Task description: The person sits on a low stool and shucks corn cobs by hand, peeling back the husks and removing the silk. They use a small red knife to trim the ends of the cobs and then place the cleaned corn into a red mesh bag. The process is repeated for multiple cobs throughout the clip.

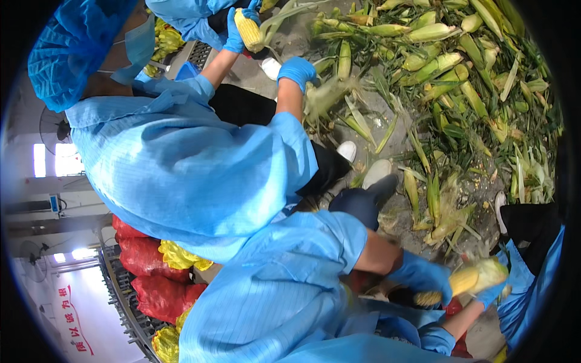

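My left hand [424, 275], in a blue glove, is closed around the bared yellow end of a corn cob [464, 282]. My right hand [492, 293], also gloved in blue, grips its other end, where pale green husk [492, 275] still wraps it. The cob lies slantwise between my hands, and the husk is blurred. Beside me a co-worker in a blue cap, mask and shirt holds a separate bare yellow cob [248, 30] in one gloved hand, with the other glove [296, 72] near loose husk and silk.
A heap of unhusked corn and leaves [435, 68] covers the floor at upper right, with loose husks around feet. Red mesh sacks [159, 295] and yellow ones [165, 345] stand by a metal roller conveyor [120, 299]. Another person's blue clothing [540, 290] is at the right edge.
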`<state>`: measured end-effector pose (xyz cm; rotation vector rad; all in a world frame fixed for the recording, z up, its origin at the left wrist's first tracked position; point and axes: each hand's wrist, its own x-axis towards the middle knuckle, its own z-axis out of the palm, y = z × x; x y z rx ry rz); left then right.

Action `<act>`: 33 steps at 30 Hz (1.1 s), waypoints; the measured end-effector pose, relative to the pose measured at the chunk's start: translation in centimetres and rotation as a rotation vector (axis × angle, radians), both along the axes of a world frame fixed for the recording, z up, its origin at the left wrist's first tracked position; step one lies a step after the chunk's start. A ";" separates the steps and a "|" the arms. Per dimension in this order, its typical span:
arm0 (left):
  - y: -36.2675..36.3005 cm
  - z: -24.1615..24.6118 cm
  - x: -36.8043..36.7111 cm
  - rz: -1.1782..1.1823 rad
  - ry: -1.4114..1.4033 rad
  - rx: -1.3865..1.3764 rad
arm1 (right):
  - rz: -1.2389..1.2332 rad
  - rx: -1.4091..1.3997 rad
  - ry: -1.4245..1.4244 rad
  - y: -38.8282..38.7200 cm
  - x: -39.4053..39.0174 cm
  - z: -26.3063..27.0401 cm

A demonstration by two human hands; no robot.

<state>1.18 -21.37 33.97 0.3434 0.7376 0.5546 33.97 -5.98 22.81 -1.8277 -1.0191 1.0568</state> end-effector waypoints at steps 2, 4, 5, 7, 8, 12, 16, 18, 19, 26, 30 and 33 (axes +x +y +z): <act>-1.3 -0.2 1.2 0.003 0.152 0.052 | -0.061 -0.031 -0.025 0.3 2.5 -0.1; -1.0 1.1 -0.2 -0.020 0.123 0.002 | -0.107 -0.049 -0.021 0.4 4.0 -0.4; -1.1 1.8 -0.4 -0.031 0.096 -0.025 | -0.112 -0.054 -0.016 0.5 4.0 -0.6; -1.1 1.2 -0.2 -0.037 0.136 -0.015 | -0.122 -0.084 0.045 0.6 3.9 -2.0; -1.3 0.1 0.4 -0.045 0.148 0.008 | -0.121 -0.094 0.077 0.6 3.5 -2.7; 0.6 3.9 -1.6 -0.244 0.313 0.086 | -0.148 -0.088 0.207 -0.5 4.9 -3.6; -0.4 1.2 -1.4 0.080 -0.064 0.272 | -0.047 -0.033 0.413 -0.3 0.0 2.2; 0.7 1.5 -2.3 -0.038 -0.109 0.113 | -0.032 0.165 0.265 0.2 -0.1 2.4; 1.2 1.2 -1.5 -0.029 -0.050 0.036 | -0.147 0.139 0.556 1.7 0.3 3.0; 3.3 0.7 -0.8 0.122 0.024 -0.052 | -0.105 -0.150 1.020 -0.5 -7.0 4.3; 3.7 -0.3 -1.5 0.195 0.064 -0.036 | 0.167 -0.361 0.274 -3.2 -13.2 8.5; 3.4 0.0 -0.6 0.197 0.134 0.044 | 0.266 -0.390 0.598 -3.7 -13.2 8.1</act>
